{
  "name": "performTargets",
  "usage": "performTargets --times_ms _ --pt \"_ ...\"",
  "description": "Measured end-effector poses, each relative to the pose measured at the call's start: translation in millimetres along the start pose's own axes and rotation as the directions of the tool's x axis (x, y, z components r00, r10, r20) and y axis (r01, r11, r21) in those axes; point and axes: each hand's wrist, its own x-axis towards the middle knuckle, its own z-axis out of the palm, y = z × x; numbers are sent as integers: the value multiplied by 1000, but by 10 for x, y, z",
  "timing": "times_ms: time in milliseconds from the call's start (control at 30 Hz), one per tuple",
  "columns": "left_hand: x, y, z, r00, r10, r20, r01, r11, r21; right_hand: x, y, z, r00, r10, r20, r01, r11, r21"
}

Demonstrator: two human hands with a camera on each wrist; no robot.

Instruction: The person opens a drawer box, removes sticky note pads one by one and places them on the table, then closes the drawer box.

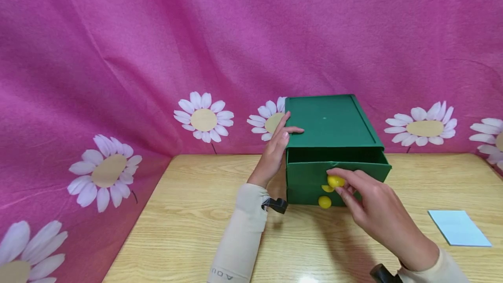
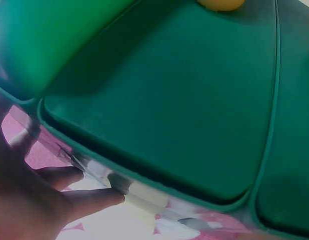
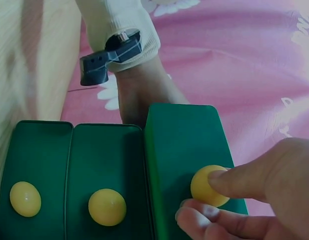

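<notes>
The right hand [image 1: 379,208] is pinching the knob [image 1: 335,181] of the drawer [image 1: 304,182], apparently for sliding; the next stroke calls for the straight-fingered left hand [image 1: 272,156] bracing the cabinet [image 1: 328,121].

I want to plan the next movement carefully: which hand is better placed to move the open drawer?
Probably the right hand: it pinches the yellow knob of the open top drawer. The left hand is at the side of the green cabinet, away from that knob.
</notes>
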Motion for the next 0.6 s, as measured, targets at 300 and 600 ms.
performTargets --times_ms 300,600 --pt "-18 -8 11 1000 -5 -26 6 1000 22 69 40 38 1000 1 -20 -1 1000 -6" --pt "-13 -64 14 1000 -2 -11 2 1000 7 119 88 61 1000 14 -22 -14 1000 -11"
